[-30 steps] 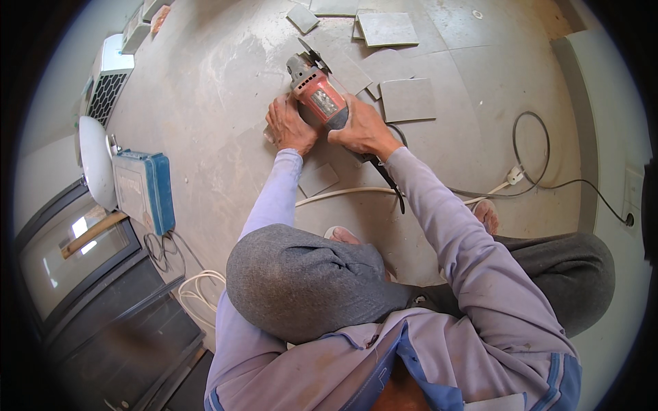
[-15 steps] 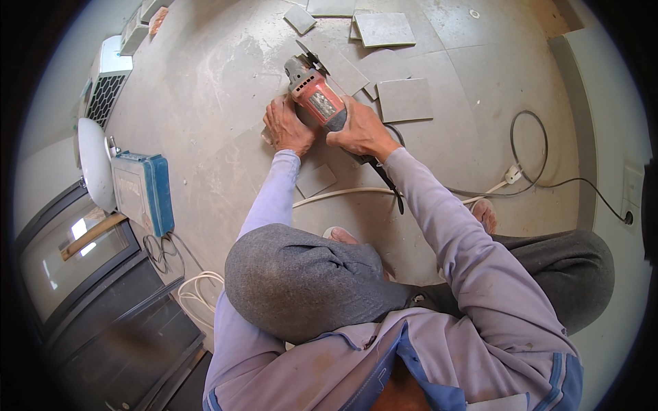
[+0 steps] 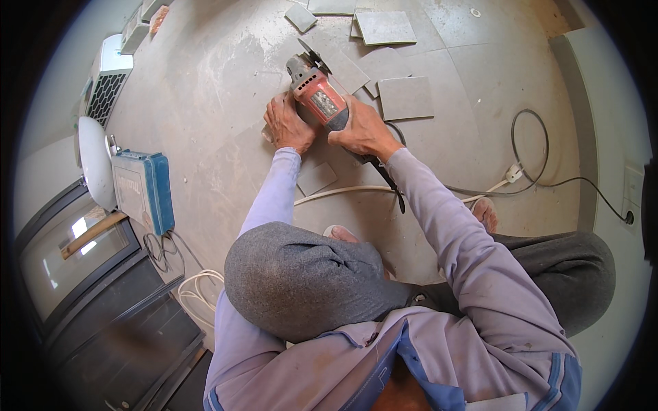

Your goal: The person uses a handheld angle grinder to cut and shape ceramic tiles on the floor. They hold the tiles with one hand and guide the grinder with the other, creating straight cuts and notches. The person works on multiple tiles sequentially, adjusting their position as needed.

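Right hand (image 3: 362, 130) is clenched around the rear body of the red angle grinder (image 3: 317, 96), upper centre of the frame. Left hand (image 3: 288, 127) lies flat, fingers spread, pressing a grey tile piece (image 3: 267, 133) on the floor (image 3: 205, 89) just left of the grinder. Loose tiles (image 3: 406, 97) lie right of the tool. A blue case (image 3: 142, 188) sits at left; a black cord (image 3: 528, 147) loops at right.
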A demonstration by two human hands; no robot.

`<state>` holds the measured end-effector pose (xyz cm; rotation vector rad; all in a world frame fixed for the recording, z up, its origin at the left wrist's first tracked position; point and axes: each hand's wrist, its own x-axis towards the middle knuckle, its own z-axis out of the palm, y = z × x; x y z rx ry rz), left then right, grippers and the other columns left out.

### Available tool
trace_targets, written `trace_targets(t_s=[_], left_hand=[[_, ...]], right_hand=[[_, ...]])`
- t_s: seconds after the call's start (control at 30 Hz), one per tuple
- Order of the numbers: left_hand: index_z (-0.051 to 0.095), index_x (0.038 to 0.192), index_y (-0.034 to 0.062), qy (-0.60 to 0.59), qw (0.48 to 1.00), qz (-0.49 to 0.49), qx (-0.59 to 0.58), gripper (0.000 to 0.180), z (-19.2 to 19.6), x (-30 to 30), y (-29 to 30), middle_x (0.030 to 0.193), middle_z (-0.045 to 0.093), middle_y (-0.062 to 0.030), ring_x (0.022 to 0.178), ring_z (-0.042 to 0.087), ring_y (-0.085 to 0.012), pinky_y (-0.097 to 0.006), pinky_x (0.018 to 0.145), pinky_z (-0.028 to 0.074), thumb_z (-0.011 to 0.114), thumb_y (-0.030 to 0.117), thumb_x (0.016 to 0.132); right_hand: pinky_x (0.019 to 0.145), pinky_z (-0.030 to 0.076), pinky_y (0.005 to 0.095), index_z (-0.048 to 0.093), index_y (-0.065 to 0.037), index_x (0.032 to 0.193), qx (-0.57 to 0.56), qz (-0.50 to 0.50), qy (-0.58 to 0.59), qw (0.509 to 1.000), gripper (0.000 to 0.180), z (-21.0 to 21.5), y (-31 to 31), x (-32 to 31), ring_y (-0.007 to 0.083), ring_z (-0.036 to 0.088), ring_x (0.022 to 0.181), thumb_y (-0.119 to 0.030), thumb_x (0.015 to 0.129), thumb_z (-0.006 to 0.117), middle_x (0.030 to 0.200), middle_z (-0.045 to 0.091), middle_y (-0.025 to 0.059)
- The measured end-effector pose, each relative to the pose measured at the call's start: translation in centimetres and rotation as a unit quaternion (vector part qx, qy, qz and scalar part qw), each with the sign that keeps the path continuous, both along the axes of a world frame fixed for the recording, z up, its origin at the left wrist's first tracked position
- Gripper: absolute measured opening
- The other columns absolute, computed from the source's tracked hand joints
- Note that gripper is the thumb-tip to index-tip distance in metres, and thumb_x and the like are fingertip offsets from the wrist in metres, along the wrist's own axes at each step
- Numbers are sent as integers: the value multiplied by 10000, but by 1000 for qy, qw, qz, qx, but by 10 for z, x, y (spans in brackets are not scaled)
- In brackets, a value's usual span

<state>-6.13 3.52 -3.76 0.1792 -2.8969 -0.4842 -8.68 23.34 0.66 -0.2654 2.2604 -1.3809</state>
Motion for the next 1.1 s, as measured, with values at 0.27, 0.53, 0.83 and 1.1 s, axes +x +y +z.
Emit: trace_targets(t_s=[0.27,0.53,0.83,1.1], left_hand=[[550,1363,104,6,1000,1,6,868,-3,0,-2,1267,536,-134,1236,472,-347,-493,1071,348,869,461,638],[566,1316,97,15,1000,2,4,826,-1,0,0,1251,551,-121,1224,485,-341,-487,1064,359,879,433,630],[569,1280,98,17,1000,2,6,791,5,1,2,1230,555,-124,1212,490,-342,-483,1049,367,875,427,629],[555,1354,123,-1,1000,7,15,892,8,0,4,1251,552,-107,1238,478,-327,-483,1080,353,903,444,598]], right_hand=[[878,521,426,588,56,1190,-1,3,-1,1000,669,0,1,2,422,662,933,-263,619,727,1011,679,282],[896,522,419,589,57,1198,-1,7,-10,1000,672,4,4,3,419,663,947,-261,622,727,1023,681,279],[876,538,457,583,44,1141,1,16,3,1000,620,2,7,5,446,674,974,-275,633,739,1012,691,292],[873,538,452,583,54,1121,6,16,13,1000,601,-1,8,7,443,677,968,-274,642,740,1009,689,295]])
